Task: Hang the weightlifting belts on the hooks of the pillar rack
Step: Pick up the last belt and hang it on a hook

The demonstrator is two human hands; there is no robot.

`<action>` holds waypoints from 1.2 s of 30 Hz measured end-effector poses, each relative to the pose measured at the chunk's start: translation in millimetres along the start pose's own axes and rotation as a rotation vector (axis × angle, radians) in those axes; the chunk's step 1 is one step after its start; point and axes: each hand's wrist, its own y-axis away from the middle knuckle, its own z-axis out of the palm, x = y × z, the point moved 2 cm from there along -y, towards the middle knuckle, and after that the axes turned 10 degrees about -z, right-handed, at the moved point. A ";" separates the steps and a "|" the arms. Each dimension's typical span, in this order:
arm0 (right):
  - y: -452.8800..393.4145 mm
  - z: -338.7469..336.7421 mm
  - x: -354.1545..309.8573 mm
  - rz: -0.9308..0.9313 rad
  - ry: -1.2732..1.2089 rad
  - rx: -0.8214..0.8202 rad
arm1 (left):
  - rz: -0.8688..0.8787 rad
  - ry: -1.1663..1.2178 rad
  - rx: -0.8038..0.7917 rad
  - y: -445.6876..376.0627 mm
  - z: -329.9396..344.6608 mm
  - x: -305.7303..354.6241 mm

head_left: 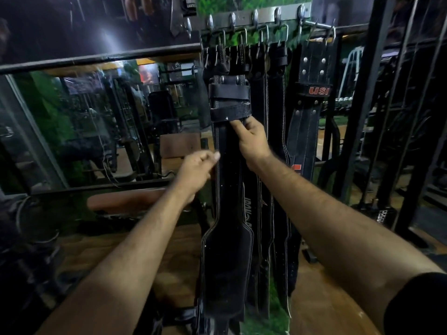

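Observation:
Several black leather weightlifting belts hang from a metal hook rail point(244, 16) on the green pillar. The front belt point(227, 213) hangs long, with white stitching and two leather loops near its top. My right hand point(251, 139) pinches this belt just under the lower loop point(229, 113), thumb on its face. My left hand point(197, 169) is curled at the belt's left edge; whether it holds the edge is unclear. A belt with red USI lettering point(312, 97) hangs at the right.
A mirror wall point(96, 117) with a black rail lies to the left. A brown padded bench point(125, 201) stands low left of the pillar. Black steel rack frames point(377, 93) stand to the right. The floor is wood.

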 end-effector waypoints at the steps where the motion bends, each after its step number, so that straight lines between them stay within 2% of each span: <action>1: 1.4 4.3 2.0 -0.020 0.011 -0.041 | 0.046 0.070 0.046 -3.0 -3.1 16.5; 3: 4.6 11.3 7.3 -0.077 0.069 -0.115 | 0.117 0.152 0.082 -3.7 -4.2 31.7; 6: 13.5 8.3 13.9 -0.187 0.185 -0.208 | 0.134 0.219 0.104 2.3 1.0 24.7; 8: 28.1 1.0 28.5 -0.176 0.231 -0.284 | 0.127 0.290 0.149 2.7 4.0 15.9; 15: 89.1 -22.3 81.1 0.090 0.290 -0.477 | 0.063 0.557 0.236 -9.8 1.3 2.9; 19: 122.7 -42.2 114.1 0.301 0.420 -0.617 | 0.061 0.551 0.215 -6.4 0.8 12.0; 22: 139.7 -56.2 134.8 0.371 0.629 -0.738 | 0.065 0.533 0.178 -3.2 0.3 16.9; 25: 139.8 -52.7 133.1 0.422 0.724 -0.803 | 0.050 0.524 0.154 -8.6 -5.3 21.1; 28: 120.2 -31.1 114.1 0.391 0.538 -0.777 | 0.022 0.513 0.180 -15.0 -11.8 23.3; 32: 87.6 -0.4 77.3 0.250 0.130 -0.537 | -0.002 0.522 0.225 -13.8 -14.6 16.0; 34: 85.5 4.3 72.8 0.226 0.111 -0.545 | -0.003 0.534 0.237 -12.0 -17.1 14.2; 36: 98.5 -1.0 85.9 0.249 0.222 -0.625 | 0.001 0.552 0.238 -12.3 -21.5 13.5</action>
